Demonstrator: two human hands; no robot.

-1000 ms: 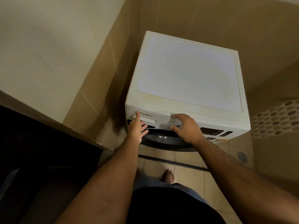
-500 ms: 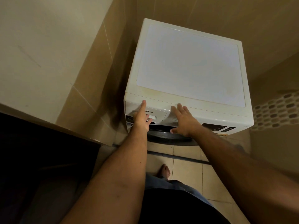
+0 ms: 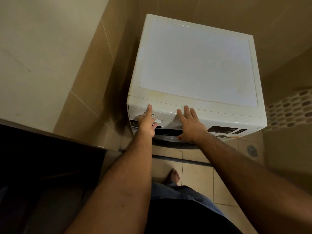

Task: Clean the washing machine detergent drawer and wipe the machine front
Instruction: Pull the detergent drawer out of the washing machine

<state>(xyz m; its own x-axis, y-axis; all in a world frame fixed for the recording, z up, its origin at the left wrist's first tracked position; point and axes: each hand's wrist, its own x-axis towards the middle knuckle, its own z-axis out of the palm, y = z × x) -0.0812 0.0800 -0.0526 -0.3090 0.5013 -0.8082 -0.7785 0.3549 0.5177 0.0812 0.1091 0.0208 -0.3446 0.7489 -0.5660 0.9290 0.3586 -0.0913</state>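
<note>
The white washing machine [image 3: 197, 65] stands in a tiled corner, its detergent drawer [image 3: 166, 118] at the top left of the front panel, closed (contents hidden). The left hand [image 3: 146, 123] grips the drawer's handle recess, index finger extended upward, other fingers curled in. The right hand [image 3: 190, 125] lies flat on the panel beside it, fingers spread.

The washing machine [image 3: 194, 65] sits seemingly tight against the tiled wall [image 3: 94, 68] on its left, its top bare.
</note>
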